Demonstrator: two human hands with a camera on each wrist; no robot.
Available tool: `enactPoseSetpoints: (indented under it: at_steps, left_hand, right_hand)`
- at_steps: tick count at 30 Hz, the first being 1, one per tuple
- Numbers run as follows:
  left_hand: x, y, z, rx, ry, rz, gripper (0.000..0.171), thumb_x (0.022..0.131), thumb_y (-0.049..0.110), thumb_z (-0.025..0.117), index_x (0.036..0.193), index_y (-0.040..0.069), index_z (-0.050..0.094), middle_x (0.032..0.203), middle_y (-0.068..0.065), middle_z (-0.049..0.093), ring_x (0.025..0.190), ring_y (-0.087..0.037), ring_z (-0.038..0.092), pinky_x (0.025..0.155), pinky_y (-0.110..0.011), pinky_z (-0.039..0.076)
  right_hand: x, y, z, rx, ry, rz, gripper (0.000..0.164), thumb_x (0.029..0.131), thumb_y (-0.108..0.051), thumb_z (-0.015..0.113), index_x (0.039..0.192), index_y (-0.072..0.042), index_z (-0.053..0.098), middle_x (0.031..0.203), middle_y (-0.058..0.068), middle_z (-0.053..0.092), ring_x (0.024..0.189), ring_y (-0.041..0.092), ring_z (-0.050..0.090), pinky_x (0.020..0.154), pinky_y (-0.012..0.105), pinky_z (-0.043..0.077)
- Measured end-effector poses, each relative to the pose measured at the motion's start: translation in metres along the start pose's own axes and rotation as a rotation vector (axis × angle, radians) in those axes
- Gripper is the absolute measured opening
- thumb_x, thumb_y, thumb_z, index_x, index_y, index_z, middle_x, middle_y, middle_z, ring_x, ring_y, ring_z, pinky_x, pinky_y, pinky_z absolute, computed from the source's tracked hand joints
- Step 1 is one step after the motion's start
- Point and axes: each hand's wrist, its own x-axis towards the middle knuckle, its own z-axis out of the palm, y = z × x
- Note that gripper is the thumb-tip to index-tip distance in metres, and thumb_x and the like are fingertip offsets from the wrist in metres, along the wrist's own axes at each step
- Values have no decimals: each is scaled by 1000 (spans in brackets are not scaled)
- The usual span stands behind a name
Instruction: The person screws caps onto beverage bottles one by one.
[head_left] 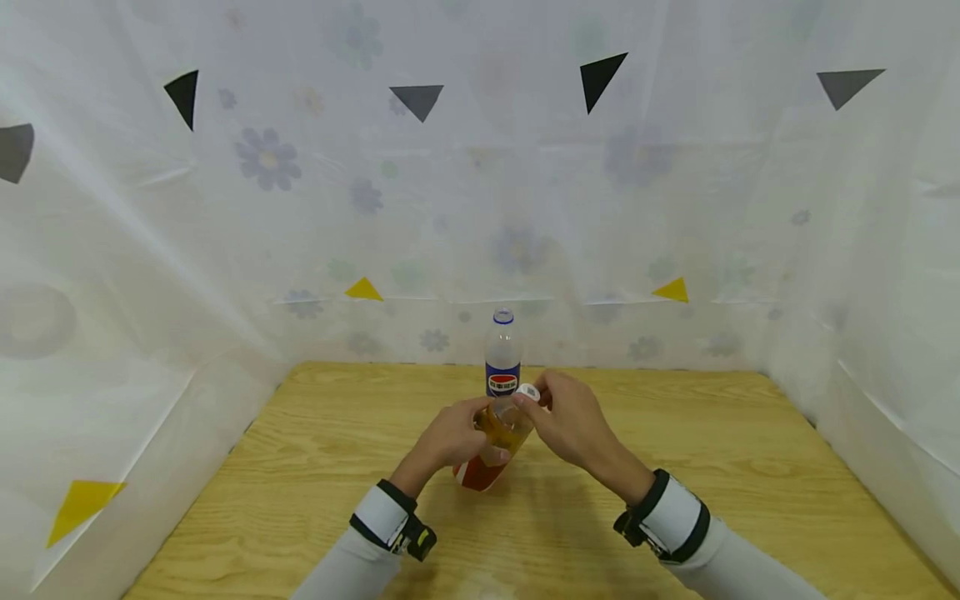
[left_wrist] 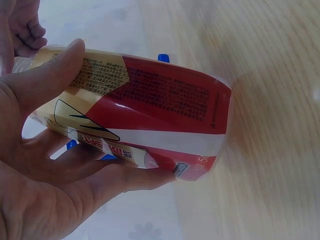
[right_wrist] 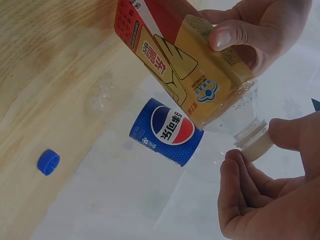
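Overall, white sheeting (head_left: 480, 192) printed with faint flowers and marked with black, grey and yellow triangles (head_left: 603, 79) surrounds a pale wood-grain counter (head_left: 337, 433). A person's two arms in light sleeves (head_left: 352, 567) reach over it, a dark-edged band (head_left: 382, 515) on each wrist.

Between the hands, above the near middle of the counter, a red and gold bottle (left_wrist: 165, 105) leans well over, its neck toward the right hand. Its body is squarish with rounded corners. The label is deep red near the base and gold toward the neck, crossed by a pale band, with yellow dark-outlined shapes, red Chinese characters, a small blue emblem and blocks of tiny dark print. The shoulder is clear plastic. The left grip (head_left: 447, 437) is parted to the bottle's width, thumb and fingers around the label.

Just behind, a clear bottle with a blue label (head_left: 503, 362) stands upright, a blue ring about its neck.

The right grip (head_left: 576, 417) is nearly closed, thumb and fingertips pinching a white cap (right_wrist: 258, 146) at the leaning bottle's mouth; how tightly it sits is unclear.

Smallest, a blue cap (right_wrist: 48, 162) lies on the counter.
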Motion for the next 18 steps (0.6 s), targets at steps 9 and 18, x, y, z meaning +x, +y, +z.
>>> enactPoseSetpoints:
  at_steps: [9, 18]
  left_hand:
    - [1, 0, 0, 5, 3, 0, 71, 76, 21, 86, 141, 17, 60, 128, -12, 68, 116, -36, 65, 100, -58, 50]
    - [1, -1, -1, 2, -5, 3, 72, 75, 23, 88, 141, 17, 59, 128, -11, 68, 117, -35, 65, 101, -58, 50]
  right_hand:
    - [-1, -9, -4, -35, -33, -27, 55, 97, -30, 70, 140, -1, 54, 128, 19, 65, 114, 37, 63, 90, 51, 55]
    - [-3, -11, -6, 29, -35, -79, 34, 93, 5, 62, 126, -7, 66, 121, 11, 70, 106, 30, 67, 88, 47, 57]
